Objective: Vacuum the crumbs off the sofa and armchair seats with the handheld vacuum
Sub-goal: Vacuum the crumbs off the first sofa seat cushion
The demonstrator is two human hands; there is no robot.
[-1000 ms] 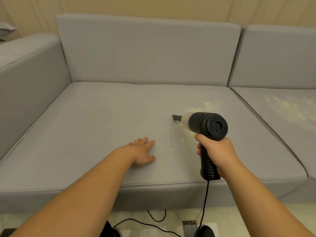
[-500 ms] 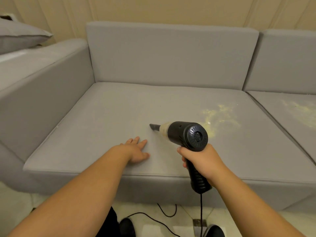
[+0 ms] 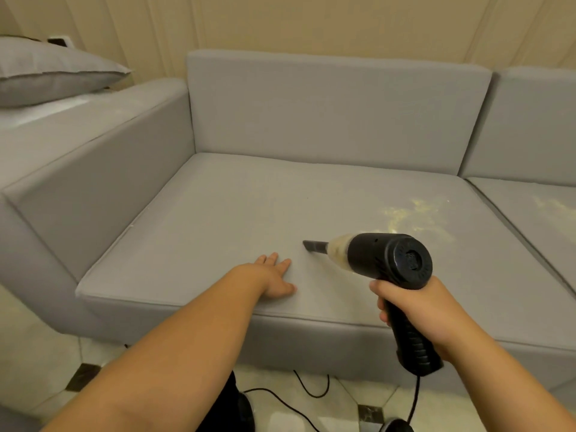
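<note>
Nearest the camera, at 6 o'clock, a black cord [image 3: 311, 395] is seen looping over the tiled floor [image 3: 40, 363] and running up to the butt of the handheld vacuum [image 3: 391, 260]. The vacuum's ribbed black grip is clasped by the right hand [image 3: 414, 310] at about 4 o'clock, with the fingers wrapped round it and the thumb side uppermost. The round black motor housing is presented end-on towards the camera, and the pale, dust-filled cup and dark narrow nozzle [image 3: 314, 246] are pointed toward 9 o'clock, the tip being held at or just above the seat cushion [image 3: 218, 219]; contact cannot be judged.

The left hand [image 3: 274, 277] is laid flat on the cushion near its front edge, palm down, fingers straight and slightly spread, just beside the nozzle tip. The two hands are kept apart, nothing being held in the left.

Farther back, at about 2 o'clock, a scatter of yellowish crumbs [image 3: 411, 218] is spread on the same cushion beyond the vacuum's body. More crumbs [image 3: 554, 207] are visible on the neighbouring seat at 3 o'clock. At 10 o'clock the sofa armrest [image 3: 93, 169] is found, with a grey pillow [image 3: 53, 70] resting beyond it. The back cushion [image 3: 336, 113] is set at 12 o'clock against a beige panelled wall [image 3: 311, 23].
</note>
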